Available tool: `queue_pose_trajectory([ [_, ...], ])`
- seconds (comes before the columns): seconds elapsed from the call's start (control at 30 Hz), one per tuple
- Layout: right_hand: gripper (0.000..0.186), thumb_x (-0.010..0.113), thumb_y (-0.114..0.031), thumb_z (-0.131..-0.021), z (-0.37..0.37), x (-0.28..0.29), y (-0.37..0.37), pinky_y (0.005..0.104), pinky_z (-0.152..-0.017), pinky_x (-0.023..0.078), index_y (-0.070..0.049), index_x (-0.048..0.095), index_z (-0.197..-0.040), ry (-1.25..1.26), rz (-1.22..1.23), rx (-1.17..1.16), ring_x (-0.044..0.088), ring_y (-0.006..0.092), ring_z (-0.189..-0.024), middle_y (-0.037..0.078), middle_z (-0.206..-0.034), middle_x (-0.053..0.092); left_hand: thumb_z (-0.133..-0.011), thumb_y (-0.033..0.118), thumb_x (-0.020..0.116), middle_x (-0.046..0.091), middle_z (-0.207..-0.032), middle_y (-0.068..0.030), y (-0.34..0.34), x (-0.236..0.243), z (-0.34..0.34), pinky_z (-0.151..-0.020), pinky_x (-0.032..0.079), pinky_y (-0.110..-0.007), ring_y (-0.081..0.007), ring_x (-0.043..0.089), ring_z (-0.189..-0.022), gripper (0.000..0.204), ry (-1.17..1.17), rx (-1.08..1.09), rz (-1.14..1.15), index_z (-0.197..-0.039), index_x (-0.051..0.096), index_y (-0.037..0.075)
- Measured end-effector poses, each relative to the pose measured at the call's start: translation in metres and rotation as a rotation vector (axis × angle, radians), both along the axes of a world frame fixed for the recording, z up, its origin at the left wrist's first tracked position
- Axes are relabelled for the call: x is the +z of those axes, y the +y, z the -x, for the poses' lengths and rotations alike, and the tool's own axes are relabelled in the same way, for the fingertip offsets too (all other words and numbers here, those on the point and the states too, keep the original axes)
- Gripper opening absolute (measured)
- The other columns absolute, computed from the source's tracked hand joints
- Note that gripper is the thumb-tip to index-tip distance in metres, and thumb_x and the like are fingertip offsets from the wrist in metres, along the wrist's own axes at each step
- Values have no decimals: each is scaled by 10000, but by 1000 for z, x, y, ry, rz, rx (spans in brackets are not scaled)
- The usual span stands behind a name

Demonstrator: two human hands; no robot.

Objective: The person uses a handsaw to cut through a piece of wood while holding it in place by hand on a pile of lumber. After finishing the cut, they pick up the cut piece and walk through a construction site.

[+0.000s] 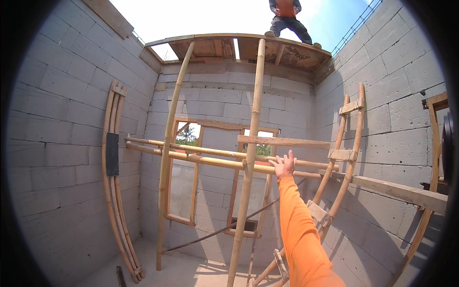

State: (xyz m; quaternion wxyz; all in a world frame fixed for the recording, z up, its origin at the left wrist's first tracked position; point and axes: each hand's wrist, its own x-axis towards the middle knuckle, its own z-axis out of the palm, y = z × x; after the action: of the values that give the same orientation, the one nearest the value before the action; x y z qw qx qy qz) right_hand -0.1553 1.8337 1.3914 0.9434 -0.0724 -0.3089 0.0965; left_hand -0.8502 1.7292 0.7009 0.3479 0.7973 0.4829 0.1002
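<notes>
My right hand, in an orange sleeve, reaches forward with its fingers spread. It is at two horizontal bamboo poles; whether the palm touches them cannot be told. These poles cross two upright bamboo poles that rise to a wooden platform overhead. Just above the hand runs a rough wooden plank. To the right of my forearm leans a bamboo ladder with wooden block rungs. My left hand is out of view.
A person stands on the platform above. Grey block walls enclose the space. Bundled bamboo poles lean on the left wall. A wooden beam juts along the right side. Wooden window frames sit in the far wall.
</notes>
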Motion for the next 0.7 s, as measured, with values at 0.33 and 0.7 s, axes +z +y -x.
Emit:
queue_pose_trajectory([
  [0.33, 744, 658, -368, -955, 331, -217, -115, 717, -1116, 320, -240, 192, -1519, -644, -182, 791, 317, 504, -1413, 265, -1529, 290, -978, 477, 553, 708, -920, -223, -63, -48, 39, -815, 536, -400, -317, 695, -851, 636, 17, 210, -48, -1288, 550, -78],
  [0.7, 496, 620, -356, -949, 392, -793, -343, 582, -942, 360, -125, 441, -1350, 432, 1487, 411, 453, 394, -1164, 185, -1307, 474, -986, 467, 545, 724, -872, -207, -62, -122, 87, -782, 552, -381, -294, 718, -797, 630, 62, 79, 28, -1280, 548, -90],
])
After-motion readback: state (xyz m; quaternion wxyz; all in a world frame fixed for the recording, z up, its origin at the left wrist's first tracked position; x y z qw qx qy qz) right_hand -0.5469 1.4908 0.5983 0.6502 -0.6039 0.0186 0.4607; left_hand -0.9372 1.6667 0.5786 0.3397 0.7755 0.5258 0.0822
